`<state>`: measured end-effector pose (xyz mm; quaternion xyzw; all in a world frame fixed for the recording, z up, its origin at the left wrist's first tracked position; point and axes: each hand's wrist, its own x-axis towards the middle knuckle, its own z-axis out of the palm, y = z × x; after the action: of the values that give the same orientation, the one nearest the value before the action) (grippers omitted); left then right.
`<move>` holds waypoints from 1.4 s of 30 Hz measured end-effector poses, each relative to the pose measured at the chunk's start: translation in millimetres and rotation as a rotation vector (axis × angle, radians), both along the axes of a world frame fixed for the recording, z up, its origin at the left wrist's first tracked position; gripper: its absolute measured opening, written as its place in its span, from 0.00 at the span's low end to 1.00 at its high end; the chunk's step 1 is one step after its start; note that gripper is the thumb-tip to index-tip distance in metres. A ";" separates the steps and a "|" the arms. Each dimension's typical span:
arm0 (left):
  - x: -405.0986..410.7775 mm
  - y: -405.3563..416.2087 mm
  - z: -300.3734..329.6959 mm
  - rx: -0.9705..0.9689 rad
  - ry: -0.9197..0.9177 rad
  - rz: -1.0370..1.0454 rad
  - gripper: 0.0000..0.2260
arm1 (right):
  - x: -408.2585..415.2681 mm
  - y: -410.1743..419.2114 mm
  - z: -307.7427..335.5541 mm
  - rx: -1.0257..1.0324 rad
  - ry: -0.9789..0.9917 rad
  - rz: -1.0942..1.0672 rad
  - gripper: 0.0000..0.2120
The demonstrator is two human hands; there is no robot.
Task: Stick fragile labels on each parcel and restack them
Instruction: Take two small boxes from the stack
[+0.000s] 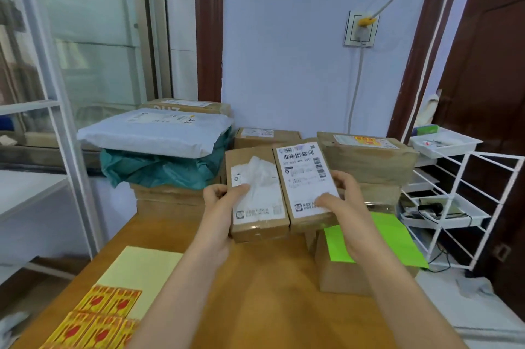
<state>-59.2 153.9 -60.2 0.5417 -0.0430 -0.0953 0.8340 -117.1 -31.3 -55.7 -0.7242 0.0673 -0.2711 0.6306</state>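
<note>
Two small cardboard parcels are held side by side above the wooden table (270,286). My left hand (224,201) grips the left parcel (255,223), which has a torn white label, thumb on top. My right hand (341,201) grips the right parcel (301,178) with a barcode shipping label, thumb on the label's lower corner. A sheet of yellow-and-red fragile stickers (96,320) lies at the table's near left on pale yellow backing. A larger box (372,158) with a fragile sticker on top sits behind at the right.
A white mailer bag (153,132) on teal wrap tops a stack at back left, with more boxes (264,137) behind. A box with a green sheet (397,238) stands right of my hands. A white wire rack (466,206) stands at the right.
</note>
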 end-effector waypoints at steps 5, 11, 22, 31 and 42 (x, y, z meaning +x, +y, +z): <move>-34.6 21.4 -44.2 0.037 0.079 -0.045 0.14 | -31.5 12.5 -51.0 0.022 0.098 0.048 0.19; -56.4 36.6 -92.4 0.156 0.154 -0.039 0.16 | -60.9 26.4 -110.0 0.008 0.208 -0.002 0.17; -72.8 38.0 -138.3 0.346 0.129 -0.040 0.16 | -91.5 42.0 -162.5 -0.007 0.352 -0.154 0.16; -66.7 32.1 -144.0 0.402 0.113 -0.159 0.16 | -80.2 47.6 -162.8 0.004 0.389 -0.214 0.17; -64.3 79.1 -142.1 0.526 -0.138 0.063 0.10 | -69.6 76.0 -112.4 -0.723 0.211 -0.296 0.10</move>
<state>-123.4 233.0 -202.3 0.7462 -0.0566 -0.0398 0.6621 -186.7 44.7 -168.1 -0.9056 0.1355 -0.2892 0.2792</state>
